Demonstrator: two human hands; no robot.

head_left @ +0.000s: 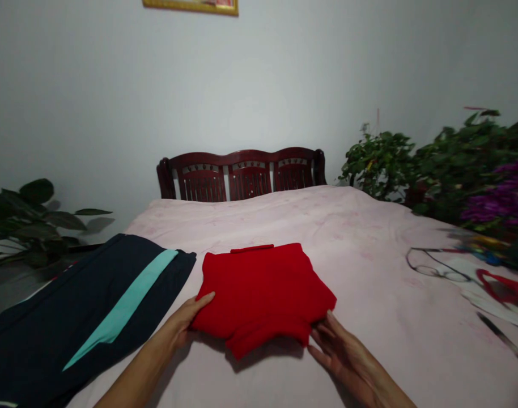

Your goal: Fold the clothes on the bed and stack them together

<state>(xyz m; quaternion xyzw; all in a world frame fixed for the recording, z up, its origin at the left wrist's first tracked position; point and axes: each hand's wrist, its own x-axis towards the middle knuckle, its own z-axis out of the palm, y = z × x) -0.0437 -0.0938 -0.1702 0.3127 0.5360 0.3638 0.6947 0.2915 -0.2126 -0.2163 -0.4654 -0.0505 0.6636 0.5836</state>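
A red sweater (259,283), folded into a compact shape, lies before me with its collar towards me. The near edge stands a little off the bed and casts a shadow. At its left edge is my left hand (186,320), closed on the cloth with the thumb on top and the other fingers underneath. My right hand (342,351) grips the right near corner, fingers curled at the edge and partly hidden by it. To the left, dark navy clothing (114,283) with a turquoise stripe is spread flat, apart from the sweater.
A pale pink sheet (369,255) covers the bed, with a dark wooden headboard (248,175) behind. Eyeglasses (437,272), a red-framed object (501,286) and a dark pen-like stick (503,337) lie right. Plants (454,164) flank the right side, another plant (29,221) the left.
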